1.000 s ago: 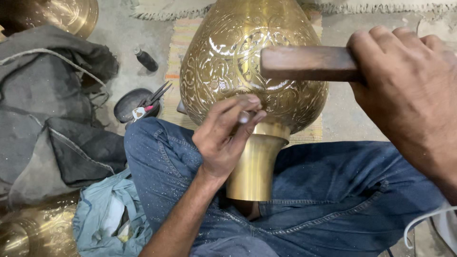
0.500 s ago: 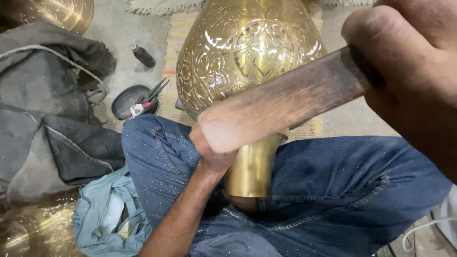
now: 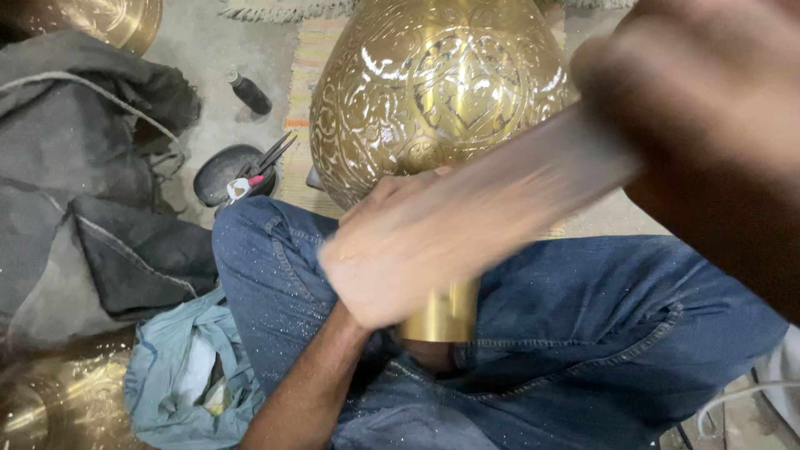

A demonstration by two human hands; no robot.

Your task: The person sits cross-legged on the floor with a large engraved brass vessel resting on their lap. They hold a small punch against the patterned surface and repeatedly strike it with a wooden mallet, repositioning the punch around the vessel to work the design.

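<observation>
The right hand [image 3: 708,108] is closed around the handle end of a wooden mallet [image 3: 467,225], very near to the camera, so it fills the upper right corner. The left hand [image 3: 392,250] is closed too, down at the lower body of the vase, but the mallet passes in front of it and I cannot tell what the fingers pinch.

There is only the head view. One second ago the mallet was lifted and lay level across the top of the vase, sharp and quiet. Half a second ago it was already tilted down toward the left hand. Now it is a long blur, with its head directly over the left hand. I judge this as a stroke in the middle of falling, one blow of the chasing work on the metal, and the left hand has not moved from its place.

The brass vase [image 3: 442,92] lies between the knees on the blue jeans [image 3: 583,333], its narrow plain neck [image 3: 437,312] pointing to the person's lap and its wide belly away. The belly is covered with engraved leaf patterns and a heart-shaped medallion, and bright light spots shine on it. The neck is smooth and without pattern. Fine metal dust lies on the jeans.

On the floor at the left rests a pair of pliers [image 3: 258,171] on a dark round dish [image 3: 218,171], and a small dark bottle [image 3: 248,92] stands farther away.
</observation>
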